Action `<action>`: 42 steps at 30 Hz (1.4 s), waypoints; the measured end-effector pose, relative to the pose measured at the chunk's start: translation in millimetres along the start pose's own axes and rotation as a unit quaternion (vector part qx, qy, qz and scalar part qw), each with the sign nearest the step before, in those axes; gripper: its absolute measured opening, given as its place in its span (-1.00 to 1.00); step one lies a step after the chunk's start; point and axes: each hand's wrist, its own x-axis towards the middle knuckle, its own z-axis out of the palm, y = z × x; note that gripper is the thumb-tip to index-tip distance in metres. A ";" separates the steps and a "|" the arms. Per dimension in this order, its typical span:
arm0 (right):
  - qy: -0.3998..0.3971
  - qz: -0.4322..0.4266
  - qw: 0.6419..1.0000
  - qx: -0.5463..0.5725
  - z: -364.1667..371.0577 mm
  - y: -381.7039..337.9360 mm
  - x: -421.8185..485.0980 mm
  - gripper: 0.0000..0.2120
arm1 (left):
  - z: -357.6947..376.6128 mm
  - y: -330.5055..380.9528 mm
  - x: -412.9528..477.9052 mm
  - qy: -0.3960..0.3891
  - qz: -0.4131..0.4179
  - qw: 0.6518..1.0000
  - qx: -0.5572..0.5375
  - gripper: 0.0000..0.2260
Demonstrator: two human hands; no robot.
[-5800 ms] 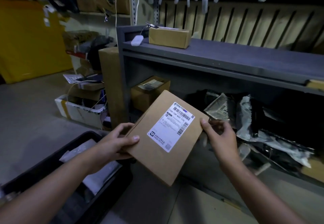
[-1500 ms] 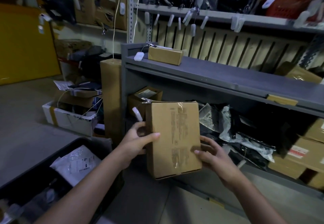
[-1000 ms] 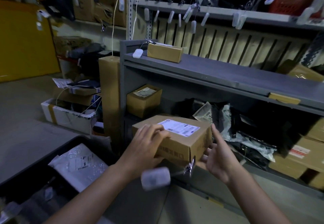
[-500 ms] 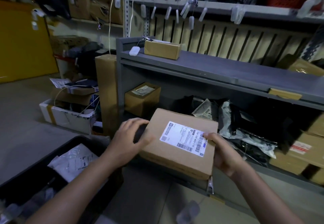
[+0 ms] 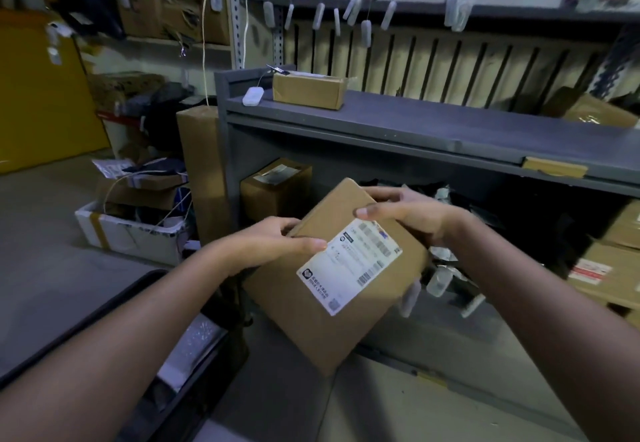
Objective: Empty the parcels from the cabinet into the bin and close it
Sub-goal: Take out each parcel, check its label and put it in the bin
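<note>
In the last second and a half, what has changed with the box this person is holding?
The cardboard box was turned from upright, taped side out, to tilted corner-down with its shipping label facing the camera. The right-hand grip shifted from the lower side to the top corner; the left-hand grip stays on the left edge. The small box on the cabinet top and the black bin are unchanged.
</note>
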 end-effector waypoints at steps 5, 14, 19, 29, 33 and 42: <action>0.339 -0.162 0.926 -0.030 18.4 24.3 -1.1 -0.67 | 12.7 -30.8 -12.6 0.127 -0.045 0.983 -0.126 -0.13; 0.357 -0.270 0.811 -0.376 69.9 125.0 -20.9 -0.42 | 30.5 -67.7 -27.7 0.185 -0.052 0.924 -0.330 -0.14; 0.201 -0.040 0.948 0.242 98.5 92.1 -15.9 -0.67 | 38.3 -73.2 -34.2 0.143 -0.048 0.932 -0.330 -0.10; 0.127 -0.047 0.938 0.318 118.4 71.4 10.6 -0.54 | 11.2 -83.6 -50.6 0.139 -0.058 0.935 -0.320 -0.25; 0.089 -0.037 0.952 0.290 132.3 52.3 37.6 -0.59 | -22.4 -99.8 -67.7 0.153 -0.063 0.942 -0.292 -0.51; 0.029 -0.042 0.976 0.213 235.4 2.7 125.7 -0.58 | -85.6 -190.3 -140.6 0.236 -0.108 0.908 -0.328 -0.46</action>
